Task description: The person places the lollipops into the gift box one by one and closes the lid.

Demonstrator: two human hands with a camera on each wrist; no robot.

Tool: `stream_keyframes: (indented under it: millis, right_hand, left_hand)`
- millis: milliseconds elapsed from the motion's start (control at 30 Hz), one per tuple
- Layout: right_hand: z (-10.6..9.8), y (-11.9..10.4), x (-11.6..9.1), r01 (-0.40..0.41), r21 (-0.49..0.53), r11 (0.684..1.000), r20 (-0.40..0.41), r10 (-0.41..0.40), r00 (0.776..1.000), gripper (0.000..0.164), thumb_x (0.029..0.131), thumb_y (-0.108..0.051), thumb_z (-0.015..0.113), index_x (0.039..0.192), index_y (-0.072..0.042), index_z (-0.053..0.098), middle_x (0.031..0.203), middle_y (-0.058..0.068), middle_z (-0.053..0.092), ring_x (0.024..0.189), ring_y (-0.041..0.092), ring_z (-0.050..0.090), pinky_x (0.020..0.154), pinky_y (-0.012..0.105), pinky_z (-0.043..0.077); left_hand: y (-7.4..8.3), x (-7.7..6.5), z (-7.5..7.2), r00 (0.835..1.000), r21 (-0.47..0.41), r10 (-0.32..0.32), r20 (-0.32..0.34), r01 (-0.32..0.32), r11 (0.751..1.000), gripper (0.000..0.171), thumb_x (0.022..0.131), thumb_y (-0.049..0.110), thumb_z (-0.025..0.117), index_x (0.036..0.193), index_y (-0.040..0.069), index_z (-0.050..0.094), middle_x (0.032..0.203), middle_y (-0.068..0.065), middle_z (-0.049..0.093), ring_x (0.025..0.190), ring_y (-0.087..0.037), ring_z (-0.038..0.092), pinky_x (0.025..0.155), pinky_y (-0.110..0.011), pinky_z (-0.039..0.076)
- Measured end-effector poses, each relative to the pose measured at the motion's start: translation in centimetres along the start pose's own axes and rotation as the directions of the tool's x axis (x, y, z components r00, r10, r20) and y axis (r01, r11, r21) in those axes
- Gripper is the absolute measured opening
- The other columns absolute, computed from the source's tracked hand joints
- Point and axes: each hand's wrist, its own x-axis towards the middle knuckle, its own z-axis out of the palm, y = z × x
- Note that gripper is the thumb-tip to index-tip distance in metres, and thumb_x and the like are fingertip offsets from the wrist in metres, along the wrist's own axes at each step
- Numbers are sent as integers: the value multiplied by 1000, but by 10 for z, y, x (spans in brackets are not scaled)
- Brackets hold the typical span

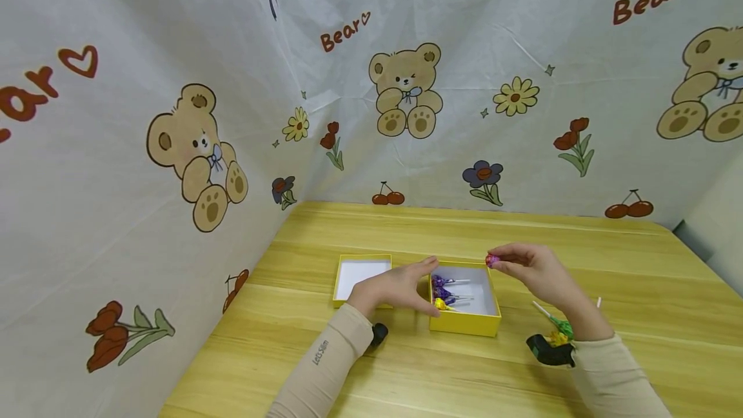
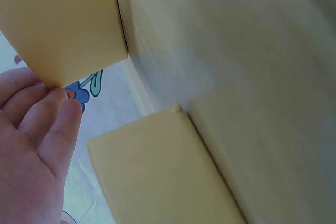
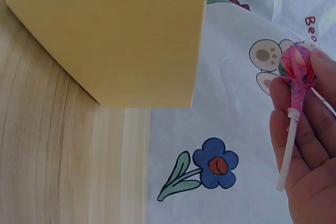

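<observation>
"Left side?"

"My left hand (image 1: pixel 395 285) spreads its fingers wide at the left end of an open rectangular yellow box (image 1: pixel 464 324)."

"Right?"

"My right hand (image 1: pixel 538 275) pinches a round pink-wrapped lollipop (image 1: pixel 492 260) near the box's far right corner. Filling, I'd judge; next calls for lowering it beside the purple-wrapped lollipops (image 1: pixel 440 291)."

Soft, even light fills the head view; the left wrist view looks dimmer, its worktop (image 2: pixel 262 93) hazy and blurred.

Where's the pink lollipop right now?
In the head view, the pink lollipop is pinched in the right hand, near the far right corner of the yellow box holding purple lollipops.
</observation>
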Motion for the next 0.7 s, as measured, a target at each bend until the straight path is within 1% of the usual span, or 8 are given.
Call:
stream_keyframes:
  millis: [67,200,367,500,700]
  right_hand:
    - [1,0,0,-3,8,1000,-6,3,1000,27,85,-23,58,107,-8,63,99,7,66,90,27,63,74,22,52]
    - [5,-1,1,-11,9,1000,-15,11,1000,29,84,-28,60,107,-11,64,99,5,67,89,25,64,74,23,52]
    - [14,-2,4,-9,-4,1000,-33,8,999,28,82,-31,61,105,-14,66,97,2,68,86,14,65,72,21,52]
    - [21,-5,6,2,9,1000,-38,-2,999,26,81,-28,62,103,-14,66,95,0,68,84,7,64,71,19,52]
    - [27,-10,6,3,25,1000,-36,-2,999,27,81,-29,62,104,-15,65,95,-1,68,84,8,64,72,19,52]
  left_hand:
    - [0,0,0,1000,10,0,-1,0,1000,99,67,64,62,143,28,9,149,14,2,136,-9,12,109,-33,23]
    - [1,1,0,1000,27,-1,0,1,1000,99,67,64,61,143,28,9,149,14,2,136,-9,11,109,-33,23]
    - [0,1,0,1000,29,-1,1,1,1000,99,68,64,61,143,27,9,149,13,2,136,-8,10,109,-32,22]
    - [0,1,-1,1000,27,-1,4,1,1000,99,68,65,60,143,26,9,149,13,2,136,-8,10,109,-33,23]
    - [0,1,-1,1000,20,-7,7,7,1000,100,67,66,59,144,25,9,150,11,2,136,-11,12,108,-35,24]
